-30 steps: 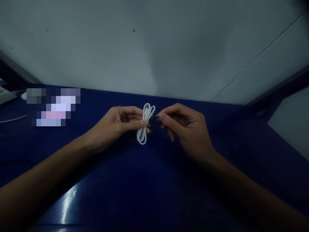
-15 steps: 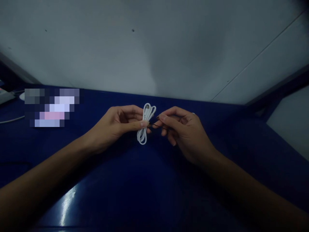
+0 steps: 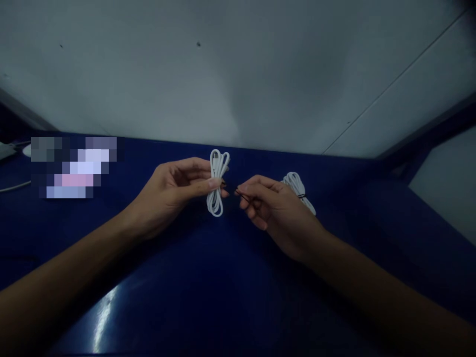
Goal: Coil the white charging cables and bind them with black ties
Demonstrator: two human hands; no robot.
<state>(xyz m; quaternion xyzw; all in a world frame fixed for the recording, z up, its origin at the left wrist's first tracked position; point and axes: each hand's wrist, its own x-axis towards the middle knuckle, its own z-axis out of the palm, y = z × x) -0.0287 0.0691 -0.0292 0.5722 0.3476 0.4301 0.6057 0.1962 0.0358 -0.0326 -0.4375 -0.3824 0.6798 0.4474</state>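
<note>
A white USB cable, coiled into a narrow bundle, is pinched upright between the thumb and fingers of my left hand. Its metal plug shows near the top of the loops. To its right, my right hand is closed, with thumb and index finger pinching a thin black twist tie. A short gap separates those fingertips from the bundle. Behind my right hand lies a second coiled white cable, bound round its middle with a black tie and partly hidden by the hand.
The blue table has a glossy reflection at the lower left. A pale grey wall rises behind it. At the left, a pixelated patch hides some items, and a white cord runs toward it.
My right hand has drawn away from the left, lower and toward me, with the black tie. My left hand and its cable have shifted slightly left and up. The second cable has come into sight.
</note>
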